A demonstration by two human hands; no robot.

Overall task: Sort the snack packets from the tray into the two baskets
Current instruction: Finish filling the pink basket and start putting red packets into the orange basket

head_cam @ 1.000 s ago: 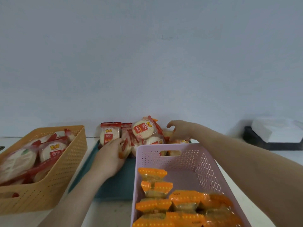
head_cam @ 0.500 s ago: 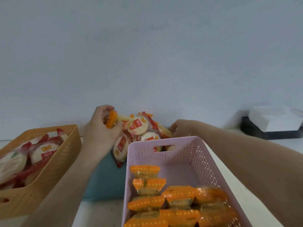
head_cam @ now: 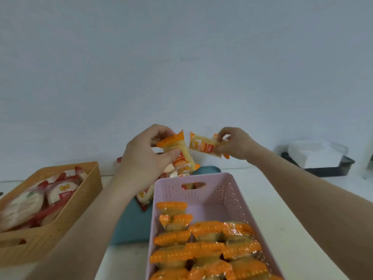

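My left hand (head_cam: 144,156) grips an orange-edged snack packet (head_cam: 177,152) in the air above the teal tray (head_cam: 131,225). My right hand (head_cam: 235,144) pinches a second orange-edged packet (head_cam: 203,146) by its end, level with the first. Both hang just beyond the far end of the pink basket (head_cam: 228,190), which holds several orange packets. Red-and-white packets (head_cam: 144,196) still lie on the tray, mostly hidden behind my left forearm. The orange basket (head_cam: 80,201) at the left holds red-and-white round packets.
A black tray with a white block (head_cam: 314,156) sits at the back right on the white table. A plain wall rises close behind the tray. The two baskets flank the teal tray.
Both hands have risen from the pile on the tray, each lifting an orange-edged packet. My left hand moved right, toward the right hand.
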